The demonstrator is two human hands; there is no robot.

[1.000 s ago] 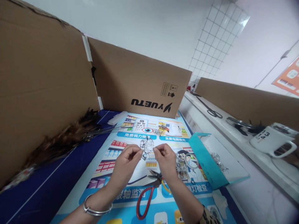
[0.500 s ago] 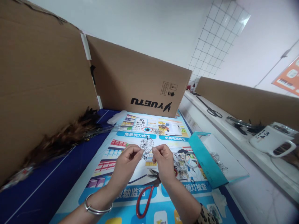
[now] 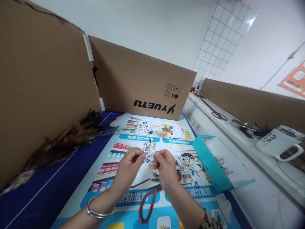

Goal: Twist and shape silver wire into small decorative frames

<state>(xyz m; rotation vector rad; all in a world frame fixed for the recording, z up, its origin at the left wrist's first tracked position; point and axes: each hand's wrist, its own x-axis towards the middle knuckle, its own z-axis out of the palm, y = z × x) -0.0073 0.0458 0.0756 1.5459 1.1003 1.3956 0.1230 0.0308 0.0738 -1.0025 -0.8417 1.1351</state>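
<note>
1. Head-camera view, looking down at a table covered by a bright printed poster [image 3: 133, 149], with cardboard walls around it.
2. The left hand [image 3: 130, 163] and right hand [image 3: 165, 167] hover close together above the poster, not quite touching.
3. Each hand presses thumb and forefinger into a tight pinch. Each seems to grip an edge of a small wire tangle [image 3: 149, 149] that sits between the fingertips. Whether the tangle is lifted or resting on the poster cannot be told.
4. Judgement: wire this fine calls for light, steady pinches near its ends. The wrists should stay low, and any pull should be gentle so the loops do not kink.
5. Red-handled scissors [image 3: 146, 205] lie on the poster just under the right wrist.
6. A tape roll [image 3: 195, 163] lies near the right hand, with a teal folder [image 3: 207, 165] holding more wire beside it.
7. Dark feathers [image 3: 66, 143] lie well to the left, and a white mug [image 3: 277, 144] stands far right.
</note>
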